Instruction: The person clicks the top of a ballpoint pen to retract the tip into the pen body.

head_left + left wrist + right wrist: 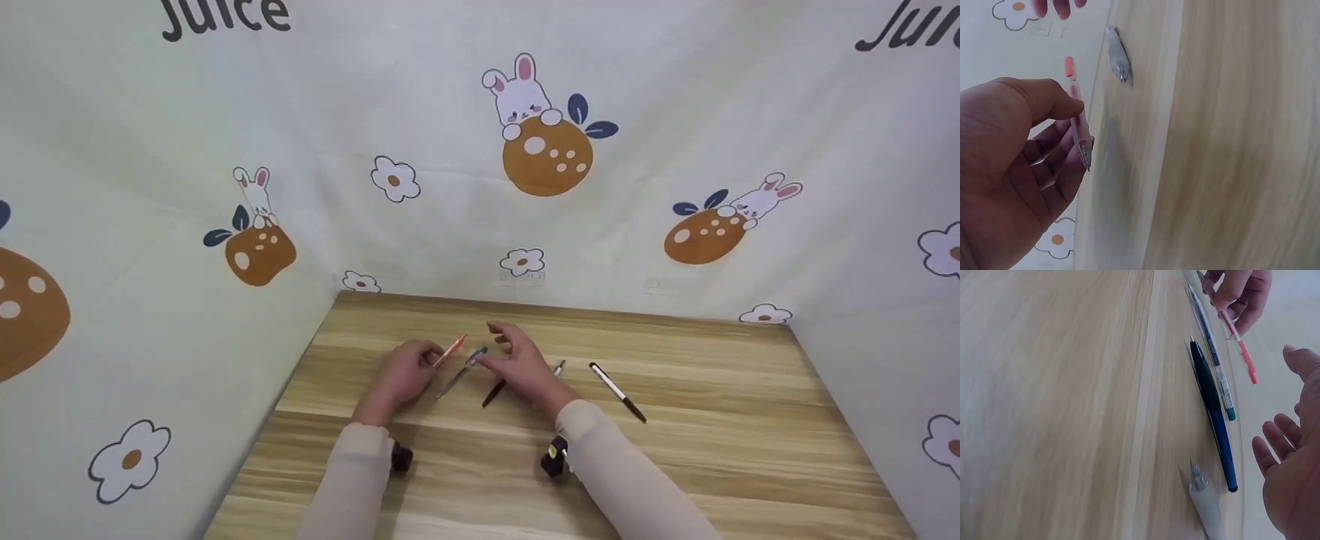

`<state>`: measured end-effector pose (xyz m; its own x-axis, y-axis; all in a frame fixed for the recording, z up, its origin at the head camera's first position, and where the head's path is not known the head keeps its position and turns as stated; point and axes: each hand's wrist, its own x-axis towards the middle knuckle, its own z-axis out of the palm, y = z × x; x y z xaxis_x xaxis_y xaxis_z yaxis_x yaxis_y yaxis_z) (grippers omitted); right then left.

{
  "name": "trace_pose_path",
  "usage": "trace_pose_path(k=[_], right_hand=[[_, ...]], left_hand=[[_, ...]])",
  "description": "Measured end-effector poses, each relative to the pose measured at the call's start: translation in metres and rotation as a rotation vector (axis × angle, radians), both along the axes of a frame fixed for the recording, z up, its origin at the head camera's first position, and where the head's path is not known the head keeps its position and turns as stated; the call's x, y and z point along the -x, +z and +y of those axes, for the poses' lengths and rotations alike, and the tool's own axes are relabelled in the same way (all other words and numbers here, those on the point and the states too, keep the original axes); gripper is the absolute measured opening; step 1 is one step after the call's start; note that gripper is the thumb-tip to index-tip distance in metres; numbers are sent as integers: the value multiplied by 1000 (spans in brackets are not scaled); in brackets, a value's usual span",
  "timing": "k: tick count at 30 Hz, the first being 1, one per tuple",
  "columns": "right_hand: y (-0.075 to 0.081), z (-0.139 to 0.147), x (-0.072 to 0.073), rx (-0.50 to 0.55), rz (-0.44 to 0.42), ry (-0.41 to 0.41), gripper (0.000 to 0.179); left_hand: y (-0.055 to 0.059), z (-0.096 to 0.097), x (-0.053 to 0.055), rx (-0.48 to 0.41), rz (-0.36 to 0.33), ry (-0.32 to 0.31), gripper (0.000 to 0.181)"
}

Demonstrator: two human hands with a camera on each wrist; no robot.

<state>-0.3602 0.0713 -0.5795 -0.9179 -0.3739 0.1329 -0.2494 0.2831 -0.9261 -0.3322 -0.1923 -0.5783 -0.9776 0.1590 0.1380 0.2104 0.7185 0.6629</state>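
Note:
My left hand (405,371) pinches a clear pen with red ends (1079,129) between thumb and fingers, tilted with its writing tip down. Beside it on the table lies a clear pen with a dark blue-green end (1213,349). My right hand (521,364) is spread above the pens, thumb apart from its bent fingers, holding nothing. In the head view its thumb overlaps the clear pen's end. A dark blue and black pen (1210,391) lies partly beneath that hand, and a greyish-white pen (1204,500) lies near it.
A white pen with black ends (617,391) lies further right on the wooden table (720,450). Fabric walls (435,240) printed with rabbits, oranges and flowers enclose the table at the back and both sides. Dark devices are strapped at both wrists.

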Motion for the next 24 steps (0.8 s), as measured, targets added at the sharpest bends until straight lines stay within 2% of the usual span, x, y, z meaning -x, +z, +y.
trace_pose_path(k=[5,11,16,24], right_hand=[[0,10,2,-40,21,-18,70],[3,20,2,-35,49,-38,63],[6,29,2,-40,37,-58,62],[9,45,0,10,72,-67,63]], left_hand=[[1,8,-1,-73,-43,-43,28],[2,19,-1,-138,-91,-64,25],[4,31,-3,-163,-70,-107,26],[6,48,-3,-200,-91,-122,33]])
